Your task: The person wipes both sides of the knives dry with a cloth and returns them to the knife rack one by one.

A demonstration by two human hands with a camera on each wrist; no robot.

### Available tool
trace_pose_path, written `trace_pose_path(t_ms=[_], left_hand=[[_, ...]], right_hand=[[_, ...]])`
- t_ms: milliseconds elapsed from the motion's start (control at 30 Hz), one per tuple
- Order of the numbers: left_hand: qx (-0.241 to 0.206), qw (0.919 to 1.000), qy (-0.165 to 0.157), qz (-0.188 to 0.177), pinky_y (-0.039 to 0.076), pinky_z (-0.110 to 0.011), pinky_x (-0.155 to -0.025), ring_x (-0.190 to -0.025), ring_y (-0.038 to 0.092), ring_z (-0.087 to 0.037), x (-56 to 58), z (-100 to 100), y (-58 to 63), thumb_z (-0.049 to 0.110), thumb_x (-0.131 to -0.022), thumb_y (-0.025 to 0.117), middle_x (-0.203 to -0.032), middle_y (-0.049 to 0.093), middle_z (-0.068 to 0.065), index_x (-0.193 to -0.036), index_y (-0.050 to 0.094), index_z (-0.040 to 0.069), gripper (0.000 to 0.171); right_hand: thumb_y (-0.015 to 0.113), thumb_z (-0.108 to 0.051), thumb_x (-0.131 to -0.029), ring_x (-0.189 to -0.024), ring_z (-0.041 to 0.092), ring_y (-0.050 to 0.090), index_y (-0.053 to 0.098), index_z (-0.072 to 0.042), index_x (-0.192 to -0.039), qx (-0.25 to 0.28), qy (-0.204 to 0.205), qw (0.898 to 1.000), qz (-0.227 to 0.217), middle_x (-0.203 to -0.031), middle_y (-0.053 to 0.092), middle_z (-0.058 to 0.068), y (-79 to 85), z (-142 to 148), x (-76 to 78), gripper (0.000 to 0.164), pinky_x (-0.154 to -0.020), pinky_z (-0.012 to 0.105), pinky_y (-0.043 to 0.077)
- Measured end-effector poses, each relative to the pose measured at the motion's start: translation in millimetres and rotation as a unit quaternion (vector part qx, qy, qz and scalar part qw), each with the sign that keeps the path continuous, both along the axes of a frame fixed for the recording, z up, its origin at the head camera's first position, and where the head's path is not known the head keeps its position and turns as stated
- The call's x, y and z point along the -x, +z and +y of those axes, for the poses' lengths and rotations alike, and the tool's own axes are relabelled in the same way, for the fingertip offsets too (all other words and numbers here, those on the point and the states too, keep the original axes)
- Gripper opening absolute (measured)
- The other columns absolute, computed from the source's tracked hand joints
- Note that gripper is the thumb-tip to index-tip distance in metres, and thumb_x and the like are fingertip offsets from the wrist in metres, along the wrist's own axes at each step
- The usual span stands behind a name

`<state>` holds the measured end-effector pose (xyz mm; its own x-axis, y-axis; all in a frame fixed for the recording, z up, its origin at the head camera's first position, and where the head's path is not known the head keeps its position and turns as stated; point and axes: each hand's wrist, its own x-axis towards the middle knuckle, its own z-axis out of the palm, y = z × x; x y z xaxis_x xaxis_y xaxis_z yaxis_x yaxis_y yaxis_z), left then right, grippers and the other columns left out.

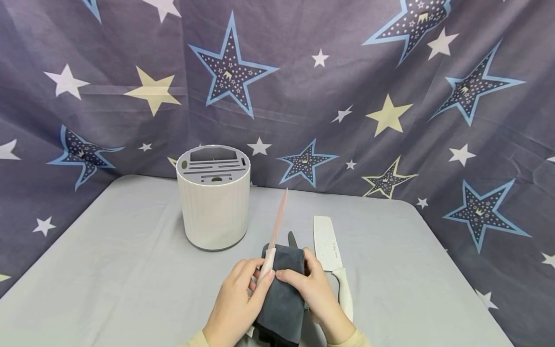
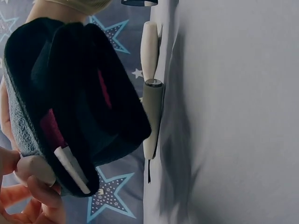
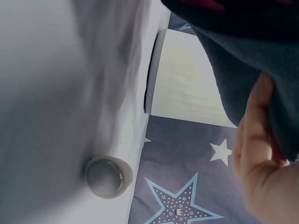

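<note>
My left hand grips a knife by its white handle, the pinkish blade pointing up and away. Alongside, my right hand holds a folded dark grey cloth, thumb on top and fingers at its far side. The knife handle lies against the cloth's left edge. From below, the left wrist view shows the cloth's dark folds and the handle's rounded end among the left fingers. In the right wrist view the right fingers press into the cloth.
A white ribbed knife block with a slotted grey top stands back left on the grey table. Right of the hands lies a cleaver with a white handle. A dark tip shows behind the cloth. A starred curtain hangs behind.
</note>
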<state>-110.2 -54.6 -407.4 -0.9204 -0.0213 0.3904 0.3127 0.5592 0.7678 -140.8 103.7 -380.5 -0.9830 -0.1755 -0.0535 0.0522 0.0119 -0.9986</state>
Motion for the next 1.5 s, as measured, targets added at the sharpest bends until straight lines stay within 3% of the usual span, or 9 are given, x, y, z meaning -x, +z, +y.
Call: trace_pose_path(t_ms=[267, 933, 1500], left_hand=[[0.003, 1.0, 0.005, 0.004, 0.045, -0.019, -0.059, -0.069, 0.048, 0.004, -0.1, -1.0, -0.1, 0.034, -0.098, 0.062, -0.09, 0.055, 0.009, -0.114, 0.067, 0.013, 0.026], [0.005, 0.9999, -0.013, 0.002, 0.045, -0.019, -0.06, -0.071, 0.05, 0.003, -3.4, -0.5, 4.0, 0.038, -0.098, 0.061, -0.088, 0.055, 0.009, -0.115, 0.069, 0.013, 0.031], [0.013, 0.9997, -0.019, -0.005, 0.044, -0.018, -0.06, -0.069, 0.047, 0.005, -5.3, 1.9, 1.9, 0.039, -0.098, 0.061, -0.083, 0.052, 0.016, -0.114, 0.072, 0.015, 0.031]], right_hand=[[0.072, -0.007, -0.079, -0.071, 0.016, 0.068, 0.05, 0.001, -0.105, -0.01, 0.026, 1.0, -0.003, -0.093, 0.066, 0.007, 0.0, -0.5, -1.0, 0.035, -0.063, 0.031, 0.057], [0.07, -0.009, -0.083, -0.073, 0.019, 0.064, 0.05, 0.002, -0.111, 0.03, -0.034, 0.999, -0.002, -0.097, 0.058, 0.01, 3.3, -0.8, 0.6, 0.037, -0.062, 0.032, 0.056], [0.07, -0.008, -0.085, -0.072, 0.019, 0.066, 0.049, 0.001, -0.111, 0.056, -0.085, 0.995, 0.005, -0.098, 0.06, 0.01, 6.2, 6.0, 7.7, 0.035, -0.061, 0.033, 0.057]])
